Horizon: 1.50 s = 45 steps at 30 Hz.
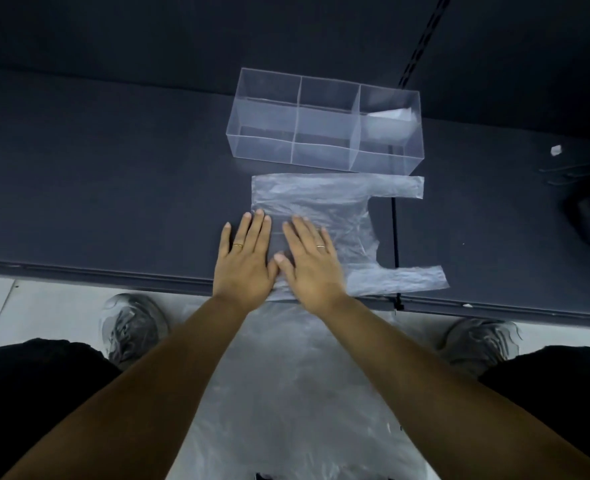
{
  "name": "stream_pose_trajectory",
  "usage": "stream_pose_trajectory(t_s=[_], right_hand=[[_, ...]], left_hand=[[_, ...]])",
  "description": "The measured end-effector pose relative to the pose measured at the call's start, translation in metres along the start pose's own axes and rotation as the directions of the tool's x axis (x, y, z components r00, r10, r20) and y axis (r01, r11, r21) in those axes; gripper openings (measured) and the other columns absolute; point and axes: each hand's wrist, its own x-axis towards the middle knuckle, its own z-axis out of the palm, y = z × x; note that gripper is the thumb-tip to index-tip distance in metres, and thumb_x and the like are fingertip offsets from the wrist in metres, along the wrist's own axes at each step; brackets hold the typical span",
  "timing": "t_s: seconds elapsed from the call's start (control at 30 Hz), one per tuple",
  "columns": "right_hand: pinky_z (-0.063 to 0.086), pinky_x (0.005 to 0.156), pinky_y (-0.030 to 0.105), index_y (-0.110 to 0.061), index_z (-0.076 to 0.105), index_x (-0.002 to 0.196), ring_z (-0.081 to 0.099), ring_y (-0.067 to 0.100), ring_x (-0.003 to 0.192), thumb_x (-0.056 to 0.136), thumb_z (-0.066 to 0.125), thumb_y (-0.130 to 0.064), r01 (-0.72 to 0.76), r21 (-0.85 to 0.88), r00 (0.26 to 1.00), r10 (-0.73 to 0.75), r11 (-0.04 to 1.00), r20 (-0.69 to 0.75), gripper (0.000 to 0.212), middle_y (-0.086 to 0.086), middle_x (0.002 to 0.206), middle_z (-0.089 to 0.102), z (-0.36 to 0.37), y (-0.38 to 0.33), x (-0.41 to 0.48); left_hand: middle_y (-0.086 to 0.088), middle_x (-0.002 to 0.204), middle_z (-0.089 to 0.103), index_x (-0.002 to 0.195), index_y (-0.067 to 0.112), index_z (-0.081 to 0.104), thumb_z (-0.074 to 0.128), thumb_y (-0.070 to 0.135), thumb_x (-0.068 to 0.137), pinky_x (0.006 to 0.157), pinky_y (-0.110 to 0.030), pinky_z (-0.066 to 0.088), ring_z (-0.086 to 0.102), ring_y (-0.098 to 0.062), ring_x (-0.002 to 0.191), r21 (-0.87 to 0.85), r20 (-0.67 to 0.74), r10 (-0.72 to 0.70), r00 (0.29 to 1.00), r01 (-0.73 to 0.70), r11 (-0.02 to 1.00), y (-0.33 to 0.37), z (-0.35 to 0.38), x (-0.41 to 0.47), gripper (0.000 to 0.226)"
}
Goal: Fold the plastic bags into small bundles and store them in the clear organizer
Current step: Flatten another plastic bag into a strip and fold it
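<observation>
The plastic bag [321, 206] is lying flat, its long axis running sideways, handles pointing rightward past the right hand [309, 261]. Both hands, the left hand [245, 261] included, are pressing it with spread, flattened fingers, grasping nothing.

A dark bench [113, 188] fills the upper half of the view, its near edge running across at mid-height. At about 12 o'clock stands a clear organizer [324, 123], with a pale folded bundle [389, 124] in its right-hand section. Just below it, a thin plastic bag [335, 202] lies flat, handles pointing to 3 o'clock. A small white scrap [556, 150] sits well apart at 2 o'clock. The left hand [243, 261] and right hand [309, 265] press flat on the bag's 9 o'clock end.
</observation>
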Motion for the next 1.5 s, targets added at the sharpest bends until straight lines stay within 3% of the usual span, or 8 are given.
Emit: stream_pose_trajectory(t_s=[0.33,0.47,0.6,0.73,1.13,1.27,1.37,1.5], right_hand=[[-0.002,0.119,0.047,-0.008,0.007,0.153,-0.001,0.025,0.148,0.091,0.006,-0.06,-0.53,-0.127,0.845,0.51,0.839,-0.16,0.081,0.011,0.161,0.003,-0.039,0.116,-0.035],[-0.002,0.12,0.04,-0.009,0.018,0.152,0.007,0.024,0.148,0.1,0.032,-0.044,-0.263,-0.027,0.944,0.251,0.964,-0.216,0.064,0.01,0.16,0.014,-0.05,0.068,0.01],[-0.007,0.12,0.035,-0.012,0.016,0.152,0.002,0.017,0.148,0.103,0.027,-0.038,0.008,0.019,0.994,-0.006,1.0,-0.105,0.057,0.005,0.161,0.01,-0.04,0.011,0.058],[-0.01,0.119,0.035,-0.015,0.005,0.154,-0.009,0.016,0.148,0.1,0.019,-0.052,-0.089,-0.076,0.996,0.089,0.993,-0.001,0.067,0.003,0.162,-0.004,-0.028,0.042,0.064],[-0.001,0.12,0.043,-0.006,0.007,0.153,-0.001,0.022,0.148,0.098,0.02,-0.052,-0.503,-0.146,0.863,0.486,0.852,-0.142,0.073,0.01,0.161,0.002,-0.061,0.185,0.0],[0.015,0.118,0.049,0.002,0.032,0.145,0.023,0.034,0.143,0.098,0.044,-0.038,-0.225,0.0,0.924,0.213,0.974,-0.316,0.063,0.02,0.154,0.026,-0.062,0.129,-0.027],[0.027,0.114,0.05,-0.003,0.047,0.138,0.038,0.034,0.135,0.088,0.061,-0.042,0.064,0.088,0.97,-0.041,0.994,-0.24,0.065,0.016,0.148,0.039,-0.043,0.071,-0.057],[0.041,0.103,0.048,-0.006,0.057,0.129,0.054,0.033,0.122,0.067,0.083,-0.034,0.176,-0.026,0.978,-0.178,0.984,-0.105,0.072,0.014,0.139,0.051,-0.012,0.026,-0.083]], left_hand=[[0.001,0.16,0.01,0.151,0.017,0.013,0.008,0.057,0.092,0.117,-0.044,-0.005,0.001,-0.016,0.147,-0.089,-0.046,0.007,0.999,-0.011,0.996,-0.002,-0.002,0.001,0.072],[0.001,0.16,0.01,0.152,0.015,0.016,0.013,0.051,0.095,0.118,-0.038,-0.009,-0.001,-0.014,0.147,-0.204,-0.122,0.027,0.992,-0.051,0.978,0.001,-0.013,0.024,0.067],[-0.003,0.16,0.001,0.152,0.012,0.006,0.017,0.039,0.101,0.118,-0.037,-0.009,-0.003,-0.016,0.147,-0.146,-0.083,0.047,0.995,-0.059,0.988,0.009,-0.018,0.064,0.059],[-0.003,0.16,-0.004,0.152,0.013,0.0,0.018,0.045,0.1,0.118,-0.037,-0.009,-0.006,-0.015,0.147,-0.091,-0.023,0.062,0.998,-0.064,0.994,0.001,-0.006,0.072,0.064],[-0.004,0.16,-0.006,0.152,0.012,-0.002,0.016,0.052,0.099,0.117,-0.038,-0.013,-0.011,-0.017,0.147,-0.103,0.029,0.065,0.997,-0.062,0.993,-0.001,-0.019,0.062,0.068],[-0.01,0.155,0.027,0.146,0.007,0.034,0.027,0.057,0.096,0.119,-0.043,0.009,0.02,-0.023,0.145,-0.116,-0.214,0.336,0.917,-0.366,0.923,-0.01,-0.023,0.007,0.071],[-0.009,0.151,0.035,0.143,0.008,0.04,0.05,0.058,0.088,0.115,-0.046,0.023,0.031,-0.025,0.141,-0.005,-0.112,0.542,0.833,-0.546,0.838,-0.021,-0.013,-0.034,0.075],[-0.008,0.138,0.054,0.132,0.009,0.056,0.061,0.015,0.085,0.103,-0.048,0.043,0.052,-0.024,0.126,0.101,-0.165,0.541,0.824,-0.532,0.841,-0.026,-0.011,-0.054,0.048]])
